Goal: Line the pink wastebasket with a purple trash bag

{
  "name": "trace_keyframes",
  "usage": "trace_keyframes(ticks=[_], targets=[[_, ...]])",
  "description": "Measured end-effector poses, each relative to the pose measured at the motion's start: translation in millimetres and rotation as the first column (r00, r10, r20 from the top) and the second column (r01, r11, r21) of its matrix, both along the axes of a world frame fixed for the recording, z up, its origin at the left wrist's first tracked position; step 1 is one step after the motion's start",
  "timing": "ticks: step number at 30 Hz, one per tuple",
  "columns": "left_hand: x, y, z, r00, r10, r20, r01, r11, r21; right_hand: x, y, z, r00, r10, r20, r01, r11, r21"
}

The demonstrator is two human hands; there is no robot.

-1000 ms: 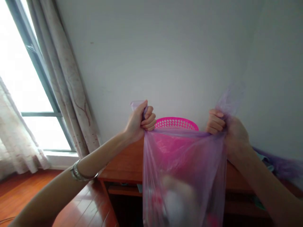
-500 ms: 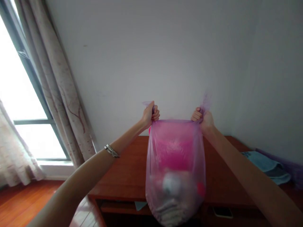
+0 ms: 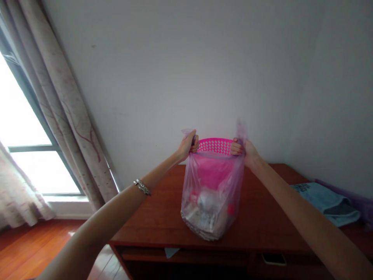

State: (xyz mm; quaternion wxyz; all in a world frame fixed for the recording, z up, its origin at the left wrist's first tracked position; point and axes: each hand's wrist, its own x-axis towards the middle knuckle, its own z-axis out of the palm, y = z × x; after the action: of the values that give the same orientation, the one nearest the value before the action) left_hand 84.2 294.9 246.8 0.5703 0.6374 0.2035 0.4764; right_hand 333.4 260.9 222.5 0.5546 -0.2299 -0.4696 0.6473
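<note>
A translucent purple plastic bag (image 3: 214,202) hangs between my two hands, its bottom low over the front of the wooden table. Crumpled pale and silvery stuff with a few red bits shows through its lower part; I cannot make out each item. My left hand (image 3: 189,146) is closed around the bag's left top corner. On the right top corner, my right hand (image 3: 244,151) grips tightly, with a loose end of plastic sticking up above the fist. Behind the bag stands a pink perforated plastic basket (image 3: 215,145), its rim visible between my hands and its body seen through the plastic.
The reddish-brown table (image 3: 157,210) reaches back to a white wall. A folded light-blue towel (image 3: 323,200) lies at the right, beside some purple plastic (image 3: 349,198). A phone (image 3: 274,259) sits in the open shelf below. At the left hangs a curtain (image 3: 67,116) by the window.
The bag is higher in view and its bottom now shows over the tabletop. The basket's rim has come into view above the bag's edge. Both hands keep their grip, slightly closer together.
</note>
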Motion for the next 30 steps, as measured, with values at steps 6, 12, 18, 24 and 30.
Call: trace_keyframes(ticks=[6,12,18,24,30], targets=[[18.8,-34.2,-23.1,0.979,-0.08,-0.19,0.098,0.991,0.087,-12.2,-31.7,-19.0,0.988,0.126,-0.092,-0.14,0.976,-0.166],[34.3,-45.9,-3.0,0.899,0.065,-0.433,0.105,0.928,0.357,-27.7,-40.5,-17.8,0.99,0.014,0.141,0.015,0.979,-0.202],[40.5,-38.2,21.8,0.832,0.334,-0.443,0.143,0.642,0.753,-48.7,-37.9,-12.3,0.837,-0.159,0.524,0.144,0.987,0.07],[47.4,-39.4,43.4,0.794,0.206,-0.572,0.345,0.621,0.703,-51.5,-45.9,-6.6,0.805,-0.048,0.592,-0.065,0.984,0.168],[58.9,-44.0,45.1,0.708,0.229,-0.668,0.38,0.674,0.633,-52.8,-52.7,-9.0,0.874,0.029,0.485,-0.113,0.983,0.145]])
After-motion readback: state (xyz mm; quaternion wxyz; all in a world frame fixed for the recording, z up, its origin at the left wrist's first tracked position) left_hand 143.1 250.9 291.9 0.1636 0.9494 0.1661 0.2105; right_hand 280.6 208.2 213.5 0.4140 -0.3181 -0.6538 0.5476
